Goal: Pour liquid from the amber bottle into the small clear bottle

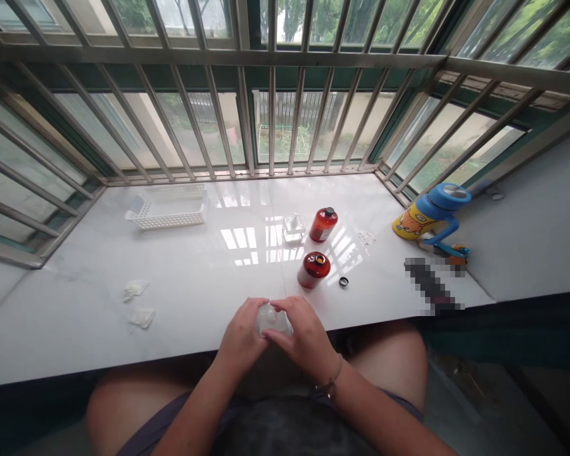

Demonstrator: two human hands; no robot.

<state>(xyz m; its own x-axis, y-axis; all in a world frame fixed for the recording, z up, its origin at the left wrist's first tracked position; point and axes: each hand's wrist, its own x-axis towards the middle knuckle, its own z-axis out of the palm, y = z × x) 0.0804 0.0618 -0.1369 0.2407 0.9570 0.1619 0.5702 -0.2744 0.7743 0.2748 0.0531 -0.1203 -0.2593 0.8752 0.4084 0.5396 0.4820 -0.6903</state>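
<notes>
Between my two hands, over the front edge of the white countertop, is a small clear glass bottle (276, 322). My left hand (244, 329) is closed round its left side. On the right, the fingers and thumb of my right hand (304, 329) grip it near the top and front. The fingers partly hide the bottle. Just beyond stands a red-brown bottle (313, 271) with its mouth uncovered, and a black ring-shaped cap (344, 282) lies to its right. Farther back are a second red-brown bottle (323, 225) with a black cap and another clear glass bottle (293, 229).
A white perforated basket (171, 223) sits at the back left. Crumpled white tissues (142, 318) lie on the left, and another white scrap (367, 238) on the right. A blue and yellow water bottle (425, 212) stands by the right wall. Metal window bars (272, 120) close off the back.
</notes>
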